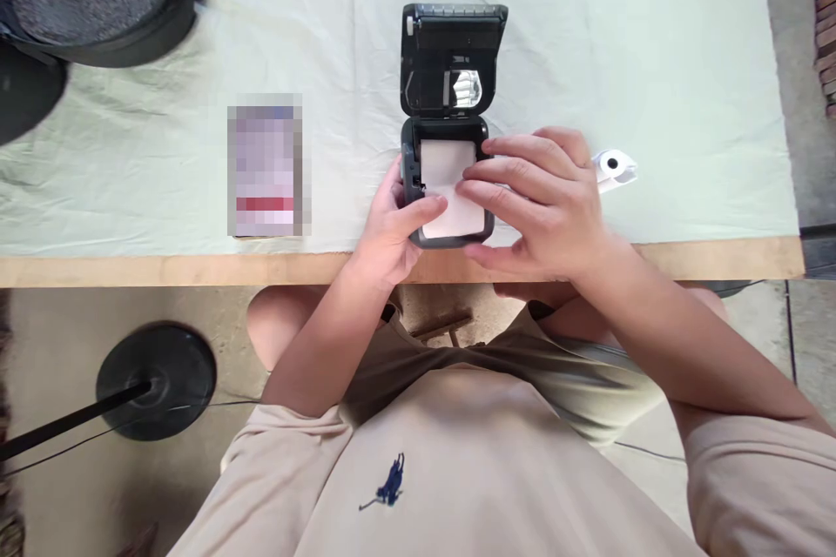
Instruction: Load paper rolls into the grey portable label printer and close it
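A small black printer-like device (450,61) is at the table's front edge, its lid swung up and away from me. White paper (448,165) fills its lower compartment. My left hand (395,222) grips the device's left side, the thumb resting over the paper. Over the right side my right hand (542,200) is spread, with fingertips on the paper and the compartment's right rim. Just beyond my right hand, a white paper roll (612,165) with a dark core lies on the cloth.
A blurred-out box-like item (265,165) lies on the left of the cloth-covered table (692,87). A black bag (131,0) occupies the far left corner. Below, a round black stand base (157,379) with a pole is on the floor.
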Action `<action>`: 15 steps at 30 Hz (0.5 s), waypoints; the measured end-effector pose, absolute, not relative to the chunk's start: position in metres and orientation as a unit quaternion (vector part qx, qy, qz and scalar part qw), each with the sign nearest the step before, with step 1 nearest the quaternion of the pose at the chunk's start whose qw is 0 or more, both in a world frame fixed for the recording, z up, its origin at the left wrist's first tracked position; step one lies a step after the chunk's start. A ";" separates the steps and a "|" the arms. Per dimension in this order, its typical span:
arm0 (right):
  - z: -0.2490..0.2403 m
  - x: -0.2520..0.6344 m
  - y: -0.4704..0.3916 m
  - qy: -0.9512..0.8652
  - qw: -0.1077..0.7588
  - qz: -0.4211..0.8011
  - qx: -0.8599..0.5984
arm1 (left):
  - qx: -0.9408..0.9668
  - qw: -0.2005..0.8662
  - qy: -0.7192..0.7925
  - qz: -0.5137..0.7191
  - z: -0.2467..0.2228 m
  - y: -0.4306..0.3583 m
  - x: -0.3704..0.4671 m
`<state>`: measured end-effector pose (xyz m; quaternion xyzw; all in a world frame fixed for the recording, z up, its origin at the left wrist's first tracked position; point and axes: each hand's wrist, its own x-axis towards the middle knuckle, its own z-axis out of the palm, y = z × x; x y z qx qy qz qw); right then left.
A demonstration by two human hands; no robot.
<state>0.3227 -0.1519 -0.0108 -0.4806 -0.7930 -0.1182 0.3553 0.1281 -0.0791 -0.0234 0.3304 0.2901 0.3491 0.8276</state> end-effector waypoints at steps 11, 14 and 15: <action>0.012 0.324 -0.135 -0.593 0.517 0.268 -0.556 | 0.368 0.793 0.343 0.345 -0.021 -0.082 0.130; 0.000 0.322 -0.140 -0.616 0.511 0.231 -0.553 | 0.365 0.788 0.359 0.342 -0.022 -0.083 0.129; -0.005 0.321 -0.142 -0.620 0.502 0.228 -0.559 | 0.364 0.789 0.361 0.339 -0.022 -0.084 0.128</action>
